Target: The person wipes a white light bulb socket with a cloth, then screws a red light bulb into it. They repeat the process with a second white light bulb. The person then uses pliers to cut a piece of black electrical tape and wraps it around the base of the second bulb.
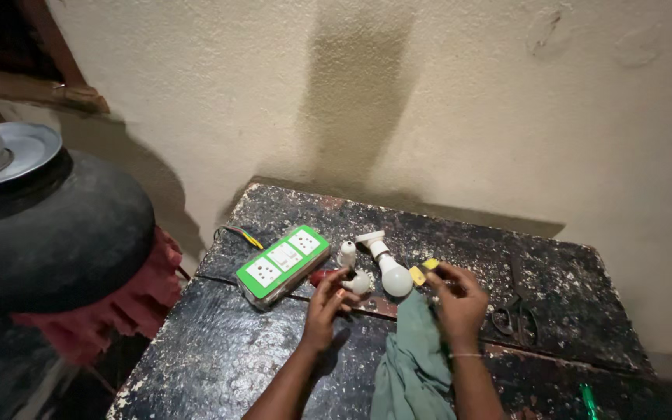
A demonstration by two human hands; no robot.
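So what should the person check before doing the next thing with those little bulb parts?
1. Left hand has a grip on the small white bulb piece: ok, fingertips touch it.
2. Right hand holds the small yellow part: ok, pinched at the fingertips.
3. White round light bulb lies steady on the dark speckled table: ok, it rests between the hands.
4. Green and white socket board switched off: cannot tell.
5. Dark metal scissors out of the way: ok, apart from the right hand.
6. Green cloth clear of the parts: ok, it lies nearer the person.
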